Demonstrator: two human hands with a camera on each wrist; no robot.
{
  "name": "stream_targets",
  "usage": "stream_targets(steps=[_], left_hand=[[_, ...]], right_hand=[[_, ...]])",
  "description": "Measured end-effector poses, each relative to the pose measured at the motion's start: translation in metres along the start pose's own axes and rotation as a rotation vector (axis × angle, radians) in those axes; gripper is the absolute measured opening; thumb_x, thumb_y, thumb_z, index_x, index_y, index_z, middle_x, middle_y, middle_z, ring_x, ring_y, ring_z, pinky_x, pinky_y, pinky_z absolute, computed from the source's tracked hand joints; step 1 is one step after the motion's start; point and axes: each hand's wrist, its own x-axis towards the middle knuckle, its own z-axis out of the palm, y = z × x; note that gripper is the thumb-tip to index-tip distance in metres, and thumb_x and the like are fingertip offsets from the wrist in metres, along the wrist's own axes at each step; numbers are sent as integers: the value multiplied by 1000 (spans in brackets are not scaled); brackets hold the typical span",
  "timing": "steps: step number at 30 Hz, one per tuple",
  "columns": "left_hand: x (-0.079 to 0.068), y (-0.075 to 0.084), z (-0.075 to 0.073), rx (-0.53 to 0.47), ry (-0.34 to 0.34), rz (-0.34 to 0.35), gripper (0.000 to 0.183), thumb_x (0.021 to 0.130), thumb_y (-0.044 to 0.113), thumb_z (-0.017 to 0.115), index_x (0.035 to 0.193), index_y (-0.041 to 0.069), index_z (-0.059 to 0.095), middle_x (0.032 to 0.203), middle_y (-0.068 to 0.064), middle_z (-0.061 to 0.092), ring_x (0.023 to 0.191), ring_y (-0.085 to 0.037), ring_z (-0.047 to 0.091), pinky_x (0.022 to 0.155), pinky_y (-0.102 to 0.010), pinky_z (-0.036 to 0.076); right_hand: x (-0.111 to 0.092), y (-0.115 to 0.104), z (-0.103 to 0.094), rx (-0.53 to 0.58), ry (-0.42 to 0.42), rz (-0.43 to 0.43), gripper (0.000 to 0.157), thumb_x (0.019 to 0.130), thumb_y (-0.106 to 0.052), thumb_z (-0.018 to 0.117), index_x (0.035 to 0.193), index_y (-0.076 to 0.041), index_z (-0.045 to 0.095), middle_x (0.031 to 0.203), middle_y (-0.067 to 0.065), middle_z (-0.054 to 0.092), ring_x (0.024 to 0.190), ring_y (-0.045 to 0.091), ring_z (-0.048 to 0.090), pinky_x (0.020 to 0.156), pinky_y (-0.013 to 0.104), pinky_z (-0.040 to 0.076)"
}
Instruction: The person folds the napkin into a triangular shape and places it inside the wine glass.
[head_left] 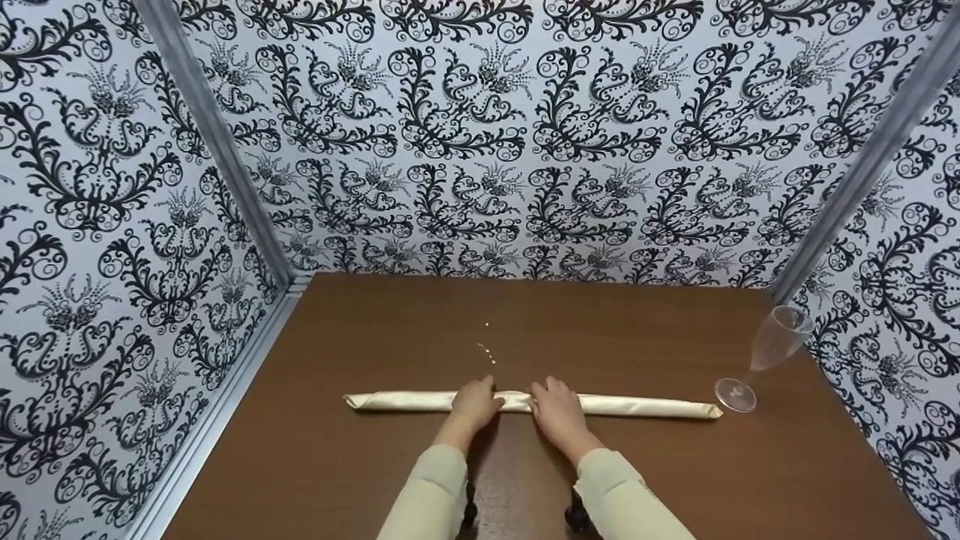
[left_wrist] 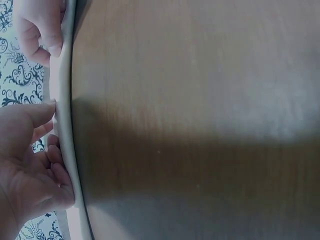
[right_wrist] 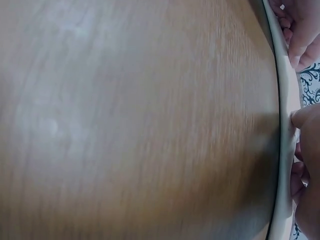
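A long roll of shiny cream cloth (head_left: 645, 406) lies crosswise on the brown table, its ends slightly open and pointed. Left of the roll's middle, my left hand (head_left: 475, 405) grips it, with the thumb on the near side and the fingers curled over the far side. My right hand (head_left: 559, 412) holds the roll the same way just to the right, and a short stretch of cloth shows between them. In the left wrist view, the left hand (left_wrist: 30, 165) is close up on the cloth (left_wrist: 65, 95). The right wrist view shows the right hand's thumb (right_wrist: 301, 117) pressed against the roll.
A clear stemmed glass (head_left: 780, 341) stands at the right, its base near the roll's right end. Several tiny white specks (head_left: 487, 351) lie beyond the hands. Patterned walls (head_left: 480, 150) and metal posts (head_left: 217, 135) enclose the table (head_left: 637, 322).
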Motion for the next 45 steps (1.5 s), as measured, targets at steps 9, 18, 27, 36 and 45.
stream_targets(steps=[9,18,27,36,45], left_hand=[[-5,-3,7,33,85,58,25,86,20,75,102,4,62,88,-13,64,89,-36,63,77,-47,50],[-12,-2,8,79,160,80,24,83,20,77,92,7,58,81,-12,62,79,-35,64,69,-46,51],[-15,-1,8,71,190,87,22,83,17,76,88,10,56,77,-10,61,75,-34,63,65,-45,50],[-18,0,7,76,157,70,22,83,19,76,93,9,59,79,-7,61,79,-30,64,67,-42,51],[-21,10,-7,162,152,79,25,79,23,81,86,14,59,73,0,59,73,-24,64,62,-40,52]], right_hand=[[0,-6,1,-12,27,16,13,90,-18,69,92,-7,62,96,9,54,88,32,57,73,50,47],[0,-12,-1,-38,18,-28,12,82,-13,66,88,-3,63,88,13,58,84,36,59,72,53,47],[1,-15,-9,-74,-3,-55,15,75,-13,73,83,-5,63,87,12,55,82,35,58,70,51,48],[0,-18,-15,-58,6,-78,15,73,-13,74,76,-8,60,86,13,58,83,35,57,71,49,48],[0,-17,-18,-110,108,-133,23,68,-14,83,81,-10,64,83,6,61,83,29,55,68,41,43]])
